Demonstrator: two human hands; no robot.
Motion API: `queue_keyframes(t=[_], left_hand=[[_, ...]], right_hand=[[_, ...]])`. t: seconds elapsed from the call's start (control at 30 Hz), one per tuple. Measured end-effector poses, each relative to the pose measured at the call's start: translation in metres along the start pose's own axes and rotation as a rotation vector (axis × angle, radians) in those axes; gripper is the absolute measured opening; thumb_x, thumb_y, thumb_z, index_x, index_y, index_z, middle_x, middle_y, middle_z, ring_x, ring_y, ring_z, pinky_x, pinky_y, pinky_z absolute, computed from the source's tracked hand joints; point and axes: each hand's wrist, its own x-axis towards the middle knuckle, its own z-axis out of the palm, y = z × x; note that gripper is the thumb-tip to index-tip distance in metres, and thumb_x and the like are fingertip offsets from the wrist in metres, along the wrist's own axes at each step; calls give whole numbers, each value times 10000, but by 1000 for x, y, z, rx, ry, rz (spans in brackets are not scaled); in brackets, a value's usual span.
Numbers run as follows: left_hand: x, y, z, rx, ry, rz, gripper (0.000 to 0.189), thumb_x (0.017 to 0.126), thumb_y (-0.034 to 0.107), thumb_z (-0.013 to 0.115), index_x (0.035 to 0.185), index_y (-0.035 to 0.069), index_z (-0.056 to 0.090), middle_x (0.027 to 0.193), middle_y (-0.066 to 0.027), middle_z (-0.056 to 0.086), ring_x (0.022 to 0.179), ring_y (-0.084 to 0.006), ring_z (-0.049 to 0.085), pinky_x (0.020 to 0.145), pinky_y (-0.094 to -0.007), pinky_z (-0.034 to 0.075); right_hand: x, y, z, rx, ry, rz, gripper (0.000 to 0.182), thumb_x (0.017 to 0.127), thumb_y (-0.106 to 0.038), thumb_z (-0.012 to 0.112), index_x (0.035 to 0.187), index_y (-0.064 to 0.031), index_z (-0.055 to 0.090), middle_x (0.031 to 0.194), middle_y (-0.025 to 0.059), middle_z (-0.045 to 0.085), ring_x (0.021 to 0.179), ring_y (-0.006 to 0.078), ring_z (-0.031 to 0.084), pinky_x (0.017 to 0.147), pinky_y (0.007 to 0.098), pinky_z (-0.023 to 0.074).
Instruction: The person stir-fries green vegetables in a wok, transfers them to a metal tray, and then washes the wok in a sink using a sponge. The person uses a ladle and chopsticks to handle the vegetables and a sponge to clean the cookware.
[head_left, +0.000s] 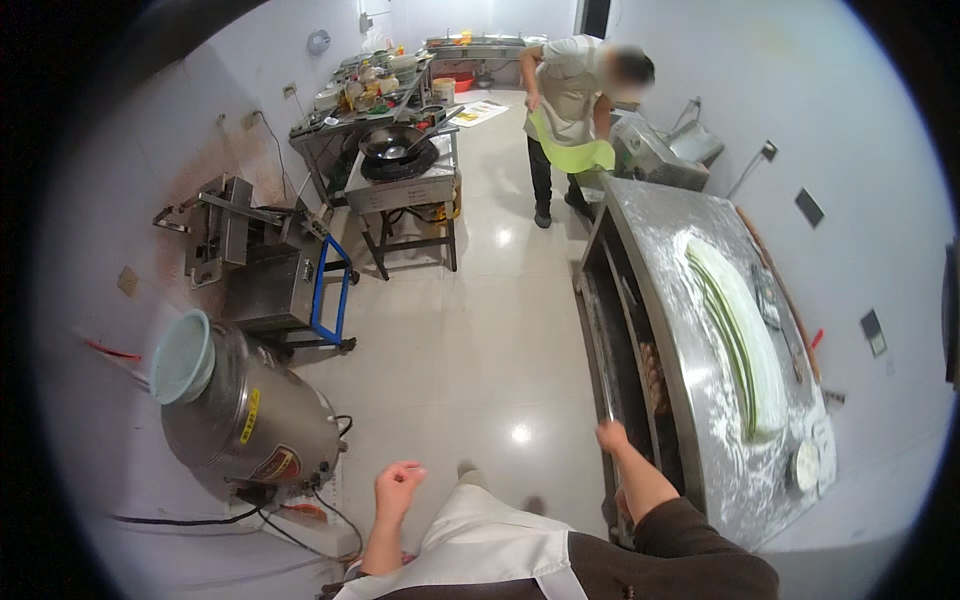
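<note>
My left hand (400, 480) is raised over the tiled floor with its fingers curled; nothing shows in it. Near the lower side of the steel worktable, my right hand (613, 435) hangs with its fingers closed, and I cannot tell whether it holds anything. Layered sheets of green and white dough (739, 330) lie in a long, floury stack on the steel worktable (660, 225). Beyond the table, a co-worker in a pale apron holds a wide green dough sheet (574, 154) beside a steel machine (652, 150).
A steel drum cooker (285, 405) with a pale blue colander (184, 360) stands on the left, its cables trailing. Beyond it are a blue-framed cart (328, 300) and a stove stand with a wok (391, 142). A wooden rolling pin (780, 285) lies along the table's wall side.
</note>
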Motion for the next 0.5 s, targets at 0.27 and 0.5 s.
queue_keyframes(t=[0.27, 0.5], left_hand=[[241, 19, 63, -214, -9, -281, 161, 871, 76, 544, 974, -28, 610, 951, -105, 643, 769, -159, 624, 687, -278, 501], [492, 175, 148, -180, -310, -93, 276, 881, 94, 530, 1141, 4, 535, 1086, -95, 598, 882, -179, 617, 764, -283, 485]], right_hand=[[213, -183, -65, 474, 55, -259, 158, 869, -177, 567, 876, -19, 569, 752, 61, 605, 693, 149, 572, 648, 290, 466], [208, -20, -56, 91, -503, 765, 320, 782, -280, 650, 1021, -68, 651, 1030, 160, 632, 962, 296, 607, 804, 389, 485]])
